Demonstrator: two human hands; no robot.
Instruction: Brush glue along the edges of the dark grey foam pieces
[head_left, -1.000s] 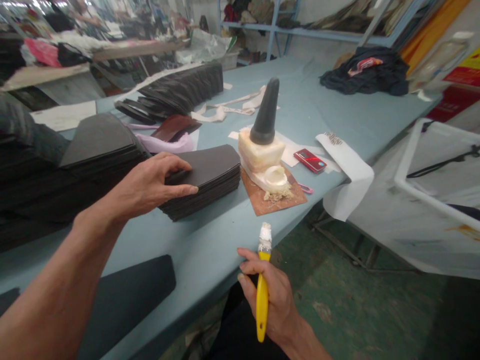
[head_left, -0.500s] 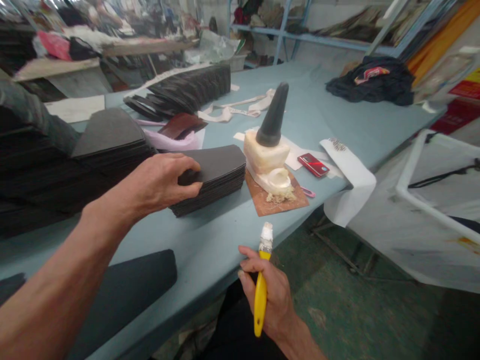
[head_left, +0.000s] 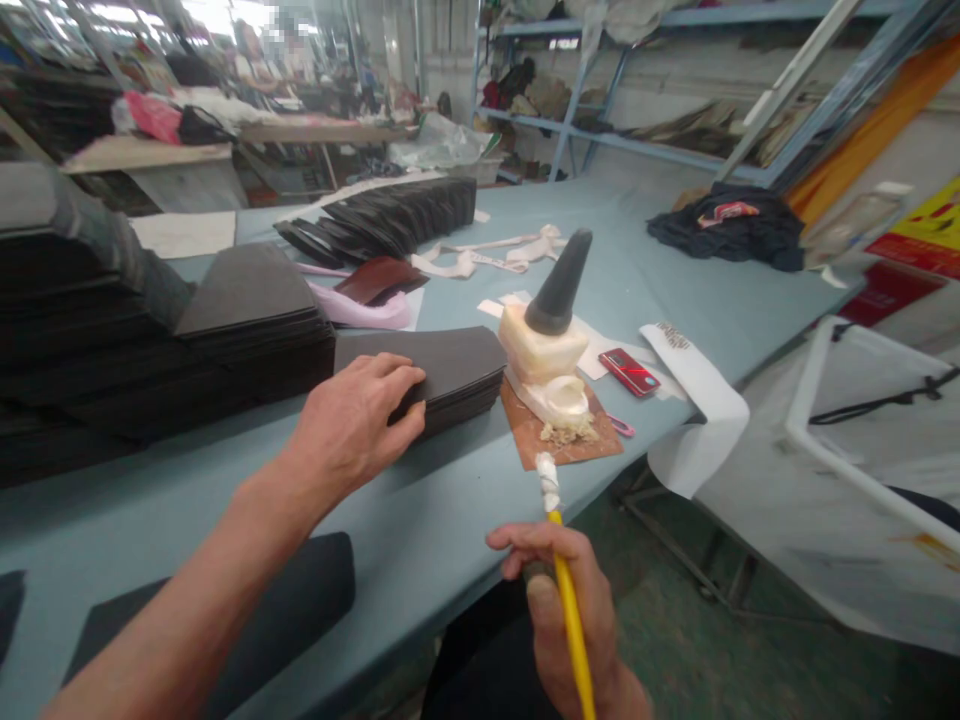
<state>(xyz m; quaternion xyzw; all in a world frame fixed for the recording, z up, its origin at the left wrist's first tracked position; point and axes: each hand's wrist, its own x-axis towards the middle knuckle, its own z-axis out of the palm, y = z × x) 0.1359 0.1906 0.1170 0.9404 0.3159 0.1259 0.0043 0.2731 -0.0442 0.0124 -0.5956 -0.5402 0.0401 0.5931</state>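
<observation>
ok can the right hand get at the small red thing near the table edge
Probably yes: the small red thing lies uncovered near the edge of the table. The right hand holds the yellow brush, though, which might hamper a grasp.

Stacked sheets [head_left: 461,350] look matt, smooth; brush handle [head_left: 568,600], plastic; small red device [head_left: 628,372], glossy. Crumbled residue [head_left: 568,433] reads rough. Worktop [head_left: 420,530] is smooth, dull. Far dark bundle [head_left: 754,240]: probably cloth, view soft.

No text could be read; illegible markings were borne by the white sheet [head_left: 709,400], the dark cloth [head_left: 757,240] and the red-and-yellow sign [head_left: 921,232].
</observation>
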